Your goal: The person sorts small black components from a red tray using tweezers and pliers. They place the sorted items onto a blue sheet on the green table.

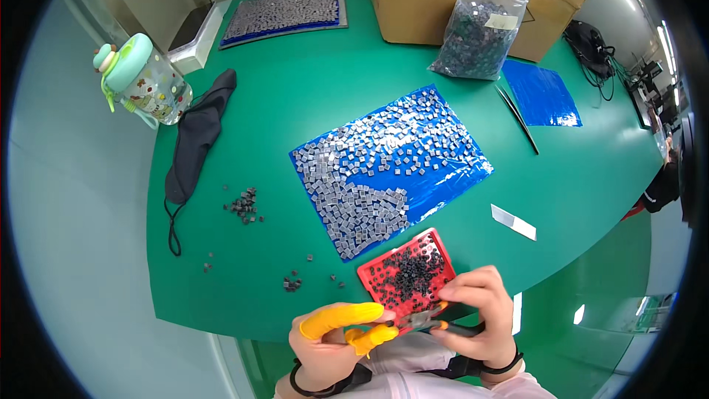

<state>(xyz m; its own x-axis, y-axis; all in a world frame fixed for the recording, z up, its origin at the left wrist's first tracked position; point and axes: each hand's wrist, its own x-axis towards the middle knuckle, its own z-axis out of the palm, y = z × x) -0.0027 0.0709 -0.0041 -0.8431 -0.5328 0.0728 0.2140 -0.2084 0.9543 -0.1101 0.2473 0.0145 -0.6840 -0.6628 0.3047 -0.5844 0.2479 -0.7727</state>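
1. Yellow finger cots [343,318] cover two digits of the left hand [321,343], at the counter's near edge; its fingertips are drawn close together by the pliers' tip, but I cannot tell whether they grip a part.
2. The right hand [480,314] holds pliers [422,320] with black-and-orange handles, pointing left.
3. A red tray [441,246] of small black parts [415,270] lies at the counter's near edge, just beyond the pliers.
4. Mid-counter, grey square pieces [358,214] crowd a blue sheet [425,193], densest on its left.
5. Toward the far edge, a zip bag [476,41] of dark pieces stands against a cardboard box [410,4].
6. Dark tweezers [518,120] lie toward the right edge.
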